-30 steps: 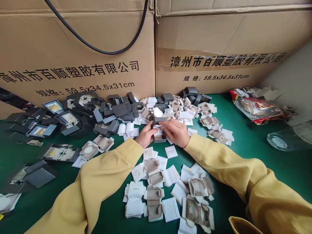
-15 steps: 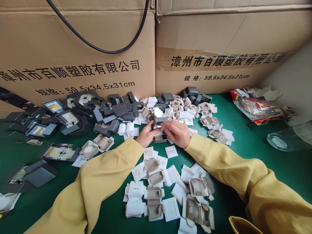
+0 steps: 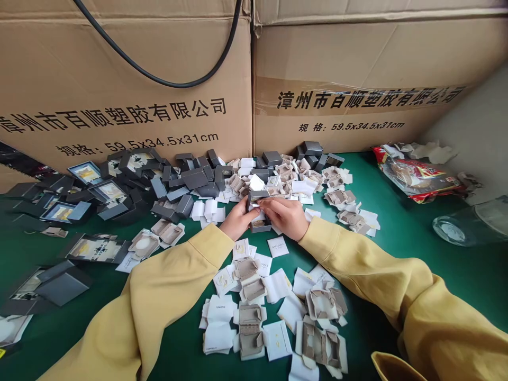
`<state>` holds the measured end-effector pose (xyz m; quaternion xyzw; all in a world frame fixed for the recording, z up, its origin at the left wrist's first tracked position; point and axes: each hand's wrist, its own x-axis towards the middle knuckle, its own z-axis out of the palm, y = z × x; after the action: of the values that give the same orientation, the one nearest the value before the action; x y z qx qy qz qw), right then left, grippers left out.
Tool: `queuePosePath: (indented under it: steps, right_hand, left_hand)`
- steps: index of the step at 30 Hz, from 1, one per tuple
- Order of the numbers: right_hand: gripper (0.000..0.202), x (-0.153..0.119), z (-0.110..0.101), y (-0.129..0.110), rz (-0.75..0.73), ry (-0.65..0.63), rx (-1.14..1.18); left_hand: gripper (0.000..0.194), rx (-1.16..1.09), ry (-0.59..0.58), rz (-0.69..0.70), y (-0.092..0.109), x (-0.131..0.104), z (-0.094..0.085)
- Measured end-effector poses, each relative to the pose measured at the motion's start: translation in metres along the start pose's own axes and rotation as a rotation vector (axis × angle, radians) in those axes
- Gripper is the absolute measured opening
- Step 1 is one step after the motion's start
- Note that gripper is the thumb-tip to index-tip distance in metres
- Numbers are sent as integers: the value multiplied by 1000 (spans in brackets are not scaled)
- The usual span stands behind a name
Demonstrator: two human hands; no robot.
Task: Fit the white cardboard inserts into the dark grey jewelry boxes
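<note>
**Inspector:** Start at the left edge.

**Assistant:** A heap of dark grey box parts (image 3: 130, 185) lies on the green table (image 3: 397, 243), some open and showing pale printed linings. Behind it stands a cardboard carton (image 3: 119, 79) with black printed characters, and a black cable (image 3: 159, 79) hangs across its face.

**Inspector:** And the hands?

**Assistant:** The left hand (image 3: 237, 219), in a yellow sleeve (image 3: 159, 301), grips the left side of a small grey box (image 3: 259, 210); its fingers are curled close on it. The box sits at the table's middle, just in front of the heap of parts, with its lid raised at the far side. The right hand (image 3: 286, 217) closes on the same box from the right, fingertips on its open top. I cannot tell what lies inside beyond a pale patch.

**Inspector:** In front of the hands?

**Assistant:** White cards (image 3: 278, 246) and beige inserts (image 3: 251, 328) lie scattered between the two sleeves, some overlapping.

**Inspector:** Further right?

**Assistant:** More beige inserts and white cards (image 3: 345, 203) beyond the right hand, then a second carton (image 3: 357, 63) behind. At the far right lie a red printed plastic bag (image 3: 416, 177) and a clear glass vessel (image 3: 468, 225), well apart from the hands.
</note>
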<state>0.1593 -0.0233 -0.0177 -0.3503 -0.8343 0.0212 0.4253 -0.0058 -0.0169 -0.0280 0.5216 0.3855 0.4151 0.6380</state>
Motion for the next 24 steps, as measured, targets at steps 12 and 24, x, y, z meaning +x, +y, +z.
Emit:
queuePosePath:
  steps: [12,24]
  right_hand:
    - [19,2,-1,2,-26,134,-84]
    - [17,3,-1,-4,120,187,70]
  left_hand:
    - [40,29,-3,-5,0,-3,1]
    - [40,289,-13,93,9,-9,5]
